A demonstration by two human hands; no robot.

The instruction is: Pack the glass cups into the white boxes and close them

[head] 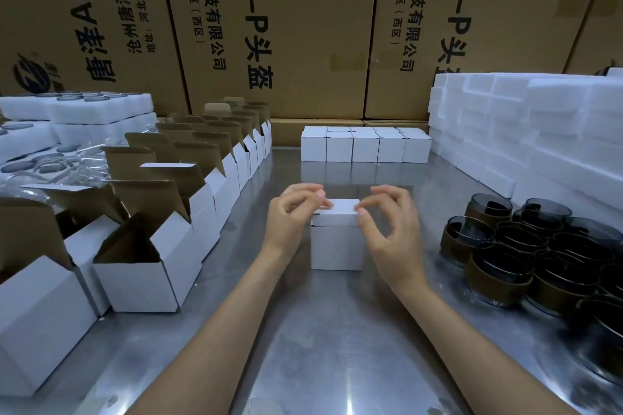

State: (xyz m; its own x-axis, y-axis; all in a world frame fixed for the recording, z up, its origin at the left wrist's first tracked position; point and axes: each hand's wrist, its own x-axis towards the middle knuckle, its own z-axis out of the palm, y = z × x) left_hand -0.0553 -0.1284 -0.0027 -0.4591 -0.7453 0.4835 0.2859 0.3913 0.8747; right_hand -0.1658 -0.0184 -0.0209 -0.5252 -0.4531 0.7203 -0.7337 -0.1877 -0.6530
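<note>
Big brown cartons [303, 27] at the back say "4.0-P". Open white boxes [188, 212] on the left look empty. Dark glass cups [526, 253] stand mouth up on the right. One small white box [336, 242] stands upright mid-table, lid nearly shut. The left hand [291, 216] and right hand [391, 229], fingers curled, touch its lid

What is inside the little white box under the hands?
You cannot see inside. The white box has its lid nearly down, with both hands at its top edges. Whether a cup is in there is hidden.
</note>
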